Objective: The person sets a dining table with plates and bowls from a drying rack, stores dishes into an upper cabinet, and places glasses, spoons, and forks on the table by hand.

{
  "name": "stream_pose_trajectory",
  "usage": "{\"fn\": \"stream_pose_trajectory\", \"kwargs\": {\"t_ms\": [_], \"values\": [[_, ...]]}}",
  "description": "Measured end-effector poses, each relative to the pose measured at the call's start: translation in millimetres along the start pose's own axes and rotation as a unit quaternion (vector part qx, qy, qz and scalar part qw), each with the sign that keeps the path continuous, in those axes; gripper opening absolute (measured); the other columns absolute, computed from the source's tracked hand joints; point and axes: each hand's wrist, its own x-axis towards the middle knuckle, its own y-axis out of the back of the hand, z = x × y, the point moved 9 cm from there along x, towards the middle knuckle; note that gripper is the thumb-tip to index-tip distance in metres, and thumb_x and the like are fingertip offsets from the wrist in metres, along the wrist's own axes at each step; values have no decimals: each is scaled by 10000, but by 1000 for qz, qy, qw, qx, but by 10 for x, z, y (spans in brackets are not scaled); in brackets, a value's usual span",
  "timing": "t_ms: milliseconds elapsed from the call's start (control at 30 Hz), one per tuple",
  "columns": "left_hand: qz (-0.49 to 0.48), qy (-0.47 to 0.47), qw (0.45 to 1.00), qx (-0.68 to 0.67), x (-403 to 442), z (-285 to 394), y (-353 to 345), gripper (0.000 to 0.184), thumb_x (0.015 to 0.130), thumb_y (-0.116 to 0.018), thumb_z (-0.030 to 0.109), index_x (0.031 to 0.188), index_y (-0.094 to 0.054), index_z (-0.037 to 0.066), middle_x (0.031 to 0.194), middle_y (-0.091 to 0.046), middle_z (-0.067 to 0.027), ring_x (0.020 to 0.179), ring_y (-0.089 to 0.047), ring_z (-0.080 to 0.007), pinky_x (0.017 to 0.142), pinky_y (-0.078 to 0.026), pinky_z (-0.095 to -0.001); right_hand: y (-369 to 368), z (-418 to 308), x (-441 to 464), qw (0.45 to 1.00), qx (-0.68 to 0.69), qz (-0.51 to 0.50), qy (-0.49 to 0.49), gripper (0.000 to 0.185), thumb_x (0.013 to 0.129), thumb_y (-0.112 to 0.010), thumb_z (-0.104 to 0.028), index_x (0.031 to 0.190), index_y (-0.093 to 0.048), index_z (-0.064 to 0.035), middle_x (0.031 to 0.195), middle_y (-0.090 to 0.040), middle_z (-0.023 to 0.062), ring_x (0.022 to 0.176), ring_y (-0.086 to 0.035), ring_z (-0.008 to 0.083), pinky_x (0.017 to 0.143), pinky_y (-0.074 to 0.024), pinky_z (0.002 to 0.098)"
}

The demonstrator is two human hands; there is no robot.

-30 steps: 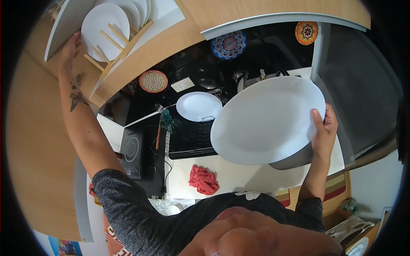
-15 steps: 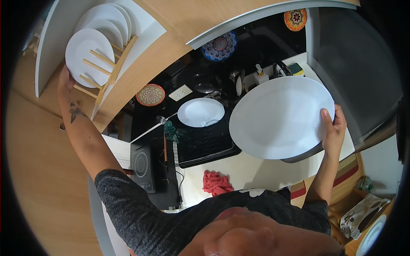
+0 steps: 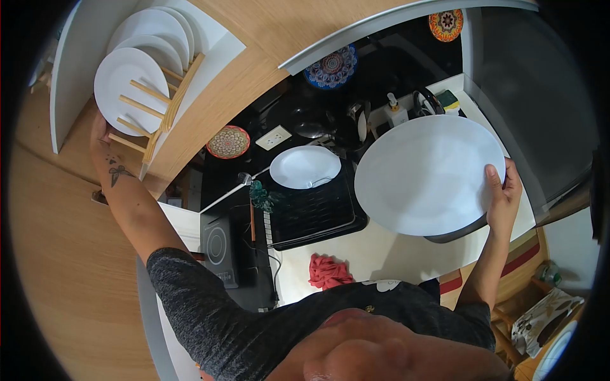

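Observation:
My right hand point(image 3: 503, 197) grips a large white oval platter point(image 3: 429, 174) by its right edge, thumb on the upper face, above the counter. My left hand point(image 3: 100, 130) is raised at the upper left, at the lower left edge of the front white plate point(image 3: 130, 89); its fingers are mostly hidden behind that plate. This plate stands in a wooden rack point(image 3: 173, 111) inside the open cupboard, with several white plates point(image 3: 152, 32) behind it. Another white oval plate point(image 3: 305, 166) rests on the black dish drainer point(image 3: 318, 216).
A red cloth point(image 3: 329, 272) lies on the pale counter point(image 3: 381, 254). At the left is an induction cooker point(image 3: 217, 247). A soap bottle point(image 3: 395, 113) and a sponge point(image 3: 448, 101) stand behind the platter. The cupboard door point(image 3: 70, 76) hangs open beside my left arm.
The front plate in the rack has moved down and left along with my left hand, showing more plates behind it. The platter in my right hand has shifted right in view.

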Motion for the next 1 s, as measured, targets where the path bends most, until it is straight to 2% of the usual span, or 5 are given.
{"fn": "stream_pose_trajectory", "kwargs": {"t_ms": [67, 200, 267, 567, 1000], "values": [[3, -3, 1000, -5, 25, -10, 13, 358, 943, -406, 246, 1227, -448, 31, 1189, -514, -89, 1043, -524, -202, 865, -456, -333, -17, 39, -6, 1000, 6, -6, -14, 264, 836, -627, -235, 963, -568, -11, 862, -587, 25, 800, -500, 96, 776, -374, 223], [8, -12, 1000, -15, 47, -51, 39, 354, 942, -410, 243, 1223, -450, 30, 1185, -515, -89, 1037, -526, -203, 860, -459, -332, -60, 57, -25, 1000, -7, 3, -16, 266, 835, -627, -238, 962, -568, -12, 854, -588, 25, 792, -501, 99, 773, -377, 226], [8, -21, 1000, -21, 69, -40, 28, 353, 941, -412, 242, 1221, -451, 30, 1184, -515, -90, 1034, -528, -203, 858, -460, -332, -81, 81, -24, 1000, -5, -2, -17, 305, 839, -622, -281, 957, -578, -3, 851, -590, 42, 797, -503, 108, 766, -381, 231], [12, -60, 997, -45, 136, 12, 23, 345, 939, -420, 235, 1212, -455, 28, 1176, -518, -91, 1019, -534, -205, 848, -467, -330, -104, 109, -58, 1000, -24, 4, -17, 294, 836, -628, -271, 950, -582, -4, 840, -591, 38, 785, -501, 103, 745, -385, 223], [15, -203, 974, -102, 3, 359, -15, 335, 935, -432, 227, 1201, -461, 25, 1166, -521, -93, 1000, -543, -207, 834, -477, -328, -188, 208, -63, 999, -28, -14, -27, 269, 849, -610, -251, 961, -568, -10, 849, -585, 36, 779, -499, 102, 745, -385, 221]]}}
